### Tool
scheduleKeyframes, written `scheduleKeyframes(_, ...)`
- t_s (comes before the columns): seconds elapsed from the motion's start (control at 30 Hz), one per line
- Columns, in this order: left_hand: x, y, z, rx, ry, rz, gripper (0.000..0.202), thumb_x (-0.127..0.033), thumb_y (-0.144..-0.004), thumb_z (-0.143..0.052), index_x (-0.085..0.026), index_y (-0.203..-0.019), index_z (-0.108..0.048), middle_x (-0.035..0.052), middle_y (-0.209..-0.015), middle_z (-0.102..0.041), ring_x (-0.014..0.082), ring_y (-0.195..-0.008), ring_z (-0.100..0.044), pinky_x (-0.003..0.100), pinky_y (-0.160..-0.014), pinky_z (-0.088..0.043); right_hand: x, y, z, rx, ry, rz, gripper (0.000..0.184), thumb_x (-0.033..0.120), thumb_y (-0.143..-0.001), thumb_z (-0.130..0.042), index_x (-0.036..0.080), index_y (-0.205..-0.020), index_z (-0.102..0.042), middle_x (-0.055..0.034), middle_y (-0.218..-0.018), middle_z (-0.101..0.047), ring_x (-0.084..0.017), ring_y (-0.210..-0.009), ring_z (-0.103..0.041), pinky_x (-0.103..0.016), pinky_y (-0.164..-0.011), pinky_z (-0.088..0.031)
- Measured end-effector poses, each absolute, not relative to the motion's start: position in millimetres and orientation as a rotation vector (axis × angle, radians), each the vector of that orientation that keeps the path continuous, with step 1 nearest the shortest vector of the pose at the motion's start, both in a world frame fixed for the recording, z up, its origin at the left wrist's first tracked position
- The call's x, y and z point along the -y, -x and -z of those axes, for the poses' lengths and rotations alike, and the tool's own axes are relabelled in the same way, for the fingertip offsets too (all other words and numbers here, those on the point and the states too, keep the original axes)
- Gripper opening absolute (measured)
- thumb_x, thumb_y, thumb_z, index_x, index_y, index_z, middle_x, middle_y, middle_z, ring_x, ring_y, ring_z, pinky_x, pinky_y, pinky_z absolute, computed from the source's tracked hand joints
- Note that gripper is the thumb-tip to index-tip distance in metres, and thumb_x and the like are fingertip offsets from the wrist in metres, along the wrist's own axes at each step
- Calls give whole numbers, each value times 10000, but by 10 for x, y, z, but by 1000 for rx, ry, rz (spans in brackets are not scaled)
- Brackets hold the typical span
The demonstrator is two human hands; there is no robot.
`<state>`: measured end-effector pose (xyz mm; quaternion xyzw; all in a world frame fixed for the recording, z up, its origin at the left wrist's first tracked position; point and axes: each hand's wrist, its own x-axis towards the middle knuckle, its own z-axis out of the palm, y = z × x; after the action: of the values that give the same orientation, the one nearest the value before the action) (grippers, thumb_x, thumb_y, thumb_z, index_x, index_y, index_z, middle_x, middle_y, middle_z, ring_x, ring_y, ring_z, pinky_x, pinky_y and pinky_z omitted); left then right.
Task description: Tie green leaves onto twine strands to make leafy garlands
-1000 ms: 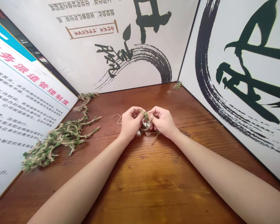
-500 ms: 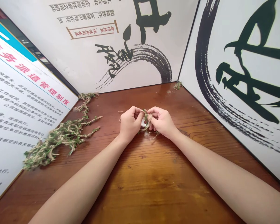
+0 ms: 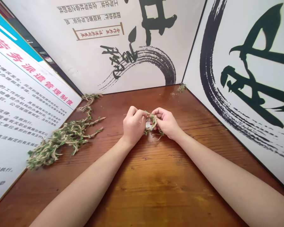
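Over the middle of the wooden table, my left hand and my right hand are close together with fingers pinched. Between them is a leafy twine garland, tan cord with small green leaves, bent into a small loop. My left fingers grip its left side, and the fingertips are partly hidden behind the hand. The right thumb and fingers hold the loop's right side. Below the right hand, a loose leafy end hangs down or lies on the table; I cannot tell which. Something whitish shows through the gap between my hands.
A long heap of the same leafy twine lies along the left side of the brown table. A small green scrap sits in the far right corner. Printed white panels stand upright on the left, back and right edges.
My left hand has turned so its knuckles face up more, and its thumb is now hidden. The twine loop shows rounder between my hands. The whole view has shifted slightly.
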<state>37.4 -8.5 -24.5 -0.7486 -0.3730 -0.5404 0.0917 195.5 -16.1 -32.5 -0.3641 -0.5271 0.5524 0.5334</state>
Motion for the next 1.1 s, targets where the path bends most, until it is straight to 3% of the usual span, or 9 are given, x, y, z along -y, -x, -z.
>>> scheduleKeyframes(0.13, 85, -373, 276, 1099, 2277, 1518, 160, -135, -906, -651, -191, -869, -796, -7, -680, -450, 73, -572, -420, 200, -530, -334, 152, -1953, 330, 1230, 868, -1286, 355, 414, -757, -769, 168, -858, -534, 1, -664, -638, -93, -446, -524, -210, -398, -368)
scheduleKeyframes(0.27, 105, -385, 259, 1414, 2555, 1501, 214, -248, -944, -628, -221, -941, -840, -9, -595, -587, 77, -524, -464, 204, -536, -354, 166, -1952, 328, 1239, 846, -1258, 405, 445, -748, -821, 175, -830, -530, -5, -670, -645, -92, -469, -519, -219, -441, -411)
scheduleKeyframes(0.37, 114, -396, 225, 1758, 2628, 1747, 232, -325, -905, -672, -241, -1045, -836, 16, -792, -752, 122, -621, -610, 226, -613, -476, 194, -1938, 320, 1315, 835, -1240, 379, 435, -758, -825, 174, -807, -554, -13, -695, -649, -110, -539, -565, -237, -510, -473)
scheduleKeyframes(0.43, 107, -398, 209, 1872, 2560, 1955, 236, -338, -864, -705, -227, -1024, -838, 44, -924, -776, 157, -719, -675, 261, -688, -538, 209, -1931, 310, 1362, 816, -1232, 353, 422, -756, -831, 167, -793, -589, -27, -736, -668, -124, -607, -602, -250, -573, -510)
scheduleKeyframes(0.6, 73, -391, 183, 1952, 2526, 2195, 307, -407, -802, -767, -183, -997, -839, 50, -765, -739, 116, -610, -583, 222, -581, -487, 206, -1973, 277, 1341, 766, -1326, 341, 445, -768, -822, 139, -809, -677, -29, -662, -652, -102, -549, -557, -221, -531, -455)
scheduleKeyframes(0.77, 54, -386, 175, 1904, 2597, 2208, 394, -502, -761, -811, -172, -973, -846, 47, -697, -692, 91, -565, -485, 203, -530, -408, 177, -2015, 263, 1260, 724, -1460, 467, 558, -757, -818, 115, -775, -672, -42, -602, -637, -88, -488, -548, -187, -452, -382)
scheduleKeyframes(0.93, 58, -374, 172, 1826, 2784, 2131, 434, -573, -794, -784, -156, -893, -848, 47, -660, -649, 73, -523, -398, 197, -480, -336, 161, -1987, 240, 1172, 801, -1503, 622, 693, -652, -835, 133, -763, -588, -37, -613, -636, -98, -456, -564, -184, -387, -363)
scheduleKeyframes(1.1, 82, -363, 132, 1816, 3022, 1996, 471, -608, -808, -761, -141, -818, -821, 46, -622, -604, 82, -518, -408, 200, -471, -330, 168, -1979, 208, 1138, 867, -1531, 663, 712, -577, -860, 144, -715, -548, -25, -586, -619, -86, -397, -519, -175, -319, -313)
